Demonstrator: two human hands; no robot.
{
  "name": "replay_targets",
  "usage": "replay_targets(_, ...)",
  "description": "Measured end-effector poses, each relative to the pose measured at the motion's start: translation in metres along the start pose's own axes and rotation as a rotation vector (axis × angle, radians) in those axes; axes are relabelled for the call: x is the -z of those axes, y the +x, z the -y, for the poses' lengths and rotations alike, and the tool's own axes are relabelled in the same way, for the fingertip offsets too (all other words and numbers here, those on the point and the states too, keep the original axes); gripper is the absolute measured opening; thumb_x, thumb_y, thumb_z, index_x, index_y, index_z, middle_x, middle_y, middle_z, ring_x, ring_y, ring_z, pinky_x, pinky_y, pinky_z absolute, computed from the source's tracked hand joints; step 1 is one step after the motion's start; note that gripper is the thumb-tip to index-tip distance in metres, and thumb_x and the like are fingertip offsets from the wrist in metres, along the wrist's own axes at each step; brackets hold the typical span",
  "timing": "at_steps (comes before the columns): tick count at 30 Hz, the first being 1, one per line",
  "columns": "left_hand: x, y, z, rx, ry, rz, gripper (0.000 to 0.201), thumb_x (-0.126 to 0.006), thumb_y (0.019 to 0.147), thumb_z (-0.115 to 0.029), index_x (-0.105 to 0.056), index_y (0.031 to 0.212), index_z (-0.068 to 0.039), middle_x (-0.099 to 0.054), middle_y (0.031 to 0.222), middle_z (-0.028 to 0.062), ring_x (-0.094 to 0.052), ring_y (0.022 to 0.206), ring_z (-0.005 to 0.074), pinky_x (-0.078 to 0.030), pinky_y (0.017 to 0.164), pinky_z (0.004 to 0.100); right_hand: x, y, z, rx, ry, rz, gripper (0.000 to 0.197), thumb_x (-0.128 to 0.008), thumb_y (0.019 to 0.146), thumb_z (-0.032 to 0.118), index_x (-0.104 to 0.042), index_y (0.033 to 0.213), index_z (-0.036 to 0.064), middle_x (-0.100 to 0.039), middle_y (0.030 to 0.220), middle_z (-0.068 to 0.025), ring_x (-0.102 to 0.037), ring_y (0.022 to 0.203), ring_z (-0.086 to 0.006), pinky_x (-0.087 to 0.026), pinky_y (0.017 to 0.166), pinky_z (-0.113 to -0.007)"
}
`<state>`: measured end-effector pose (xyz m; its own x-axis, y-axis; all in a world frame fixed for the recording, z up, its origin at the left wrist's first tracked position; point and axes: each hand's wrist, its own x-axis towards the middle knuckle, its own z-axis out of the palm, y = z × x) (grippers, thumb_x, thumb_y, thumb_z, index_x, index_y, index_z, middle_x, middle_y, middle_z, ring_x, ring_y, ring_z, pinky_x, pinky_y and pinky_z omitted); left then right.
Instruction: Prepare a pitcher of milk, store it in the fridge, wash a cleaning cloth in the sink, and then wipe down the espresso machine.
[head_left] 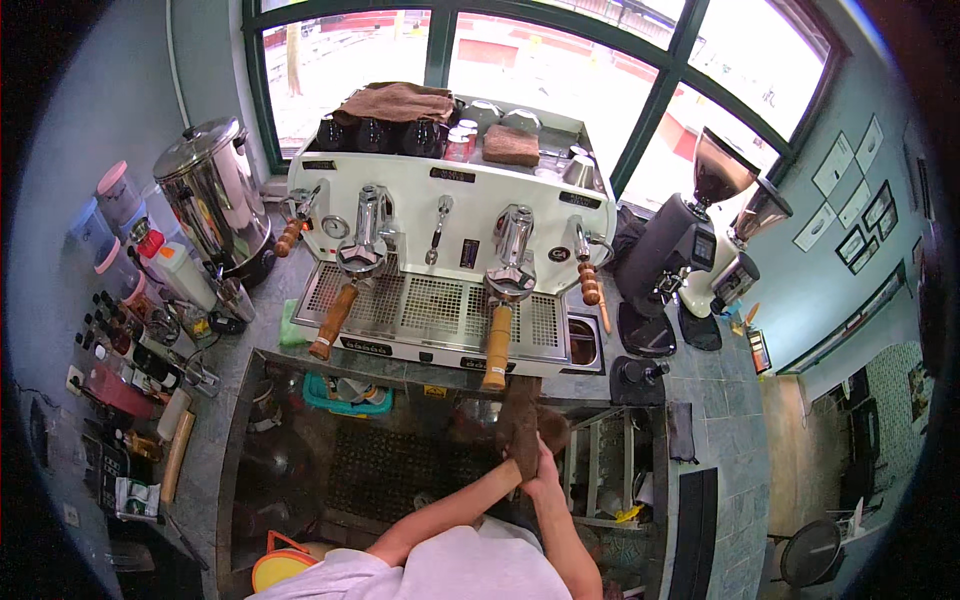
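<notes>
In front of the machine's right side, a brown cloth (519, 425) hangs in a long fold, its top end near the counter's front edge. My right hand (543, 470) closes on the cloth's lower end. The left forearm reaches up to the same spot, where my left hand (521, 469) is mostly covered by cloth, its fingers hidden. Directly above, a portafilter (498, 345) with a light wooden handle is locked into the white espresso machine (400, 195). A second portafilter (335, 320), darker in handle, sits in the left group.
Two coffee grinders (668, 250) stand right of the machine, with a black tamper (638, 372) in front. A steel urn (215, 195) and several bottles (130, 345) crowd the left counter. Under the front edge lies a teal basket (345, 400); a metal rack (600, 465) stands at right.
</notes>
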<state>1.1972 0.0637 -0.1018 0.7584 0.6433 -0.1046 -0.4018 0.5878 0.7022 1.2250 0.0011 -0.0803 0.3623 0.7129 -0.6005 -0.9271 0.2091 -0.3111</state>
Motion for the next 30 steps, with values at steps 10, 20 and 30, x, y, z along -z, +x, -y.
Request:
replay_targets(10,0.044,0.0,0.006,0.232,-0.498,-0.024,0.044,-0.051,0.102,-0.042,-0.057,0.134,-0.012,-0.061,0.135,0.0121,-0.057,0.127,0.0309,-0.043,0.11,0.0515,-0.016,0.02,0.017,0.949,-1.372,-0.547,0.064,-0.06,0.099,0.054,-0.064,0.092,-0.0094,-0.069,0.089,-0.0264,-0.067,0.082,-0.0453,-0.051,0.076,-0.054)
replay_targets(20,0.117,0.001,0.12,0.253,-0.097,-0.106,0.042,-0.049,0.106,-0.033,-0.054,0.14,-0.008,-0.055,0.142,0.0084,-0.05,0.133,0.0279,-0.041,0.112,0.0423,-0.035,0.01,0.069,0.467,-2.267,-0.691,0.056,-0.052,0.103,0.034,-0.039,0.149,0.0043,-0.05,0.144,-0.0232,-0.054,0.127,-0.0414,-0.053,0.089,-0.051)
replay_targets(30,0.013,0.009,-0.006,0.786,0.461,-0.06,0.091,-0.067,0.087,-0.066,-0.048,0.15,-0.004,-0.047,0.154,0.0169,-0.044,0.142,0.0311,-0.033,0.115,0.0477,0.09,0.08,0.017,0.679,-2.653,-0.737,0.058,-0.048,0.104,0.036,-0.033,0.155,0.0121,-0.043,0.153,-0.0179,-0.045,0.136,-0.0393,-0.041,0.104,-0.051)
